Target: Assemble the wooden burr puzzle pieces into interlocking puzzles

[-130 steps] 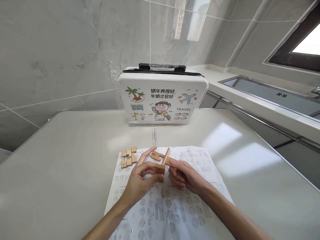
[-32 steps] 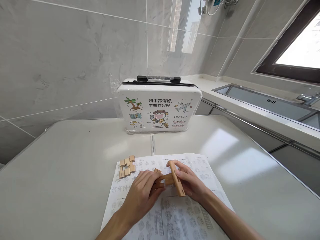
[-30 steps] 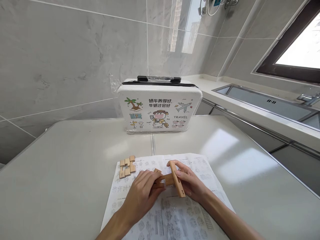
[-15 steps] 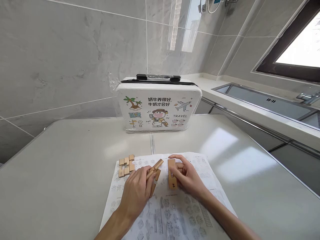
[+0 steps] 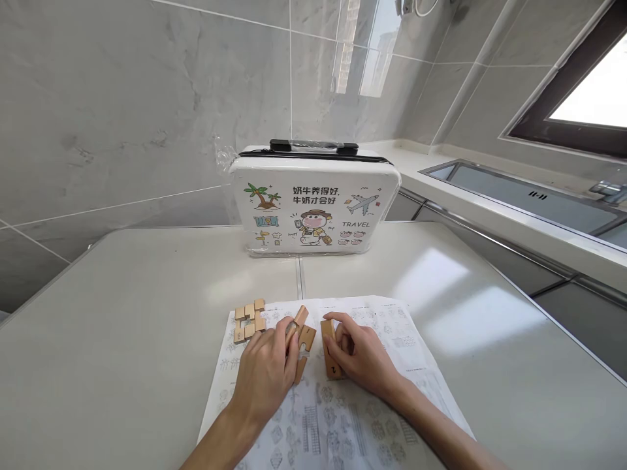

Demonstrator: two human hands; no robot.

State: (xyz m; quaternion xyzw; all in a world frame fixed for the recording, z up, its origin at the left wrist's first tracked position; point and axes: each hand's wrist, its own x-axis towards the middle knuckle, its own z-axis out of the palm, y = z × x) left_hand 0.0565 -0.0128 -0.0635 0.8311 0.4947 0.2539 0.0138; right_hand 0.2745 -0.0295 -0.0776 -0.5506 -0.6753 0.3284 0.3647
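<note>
My left hand (image 5: 264, 369) is closed around a slanted wooden puzzle stick (image 5: 301, 316), whose far end sticks out past the fingers. Just beneath it, by the same fingertips, is a notched wooden piece (image 5: 307, 337) with a small mark; whether the hand grips that one too is unclear. To the right, my right hand (image 5: 366, 352) pinches a wooden puzzle block (image 5: 332, 369) marked "2", thumb on its face and index finger at its far end. The remaining right fingers are curled and partly hidden. A narrow gap separates the pieces of the two hands.
Under both hands lies a large printed instruction sheet (image 5: 343, 418) with line diagrams. Several small wooden blocks (image 5: 249, 330) sit at its far left corner. A white cartoon suitcase (image 5: 313, 196) in clear plastic stands behind, against the tiled wall. A sink (image 5: 509, 192) is at the right.
The block marked "2" has shifted slightly left with my right hand. My left hand's stick has turned and moved left, showing more of the notched piece below. The camera view has shifted a little.
</note>
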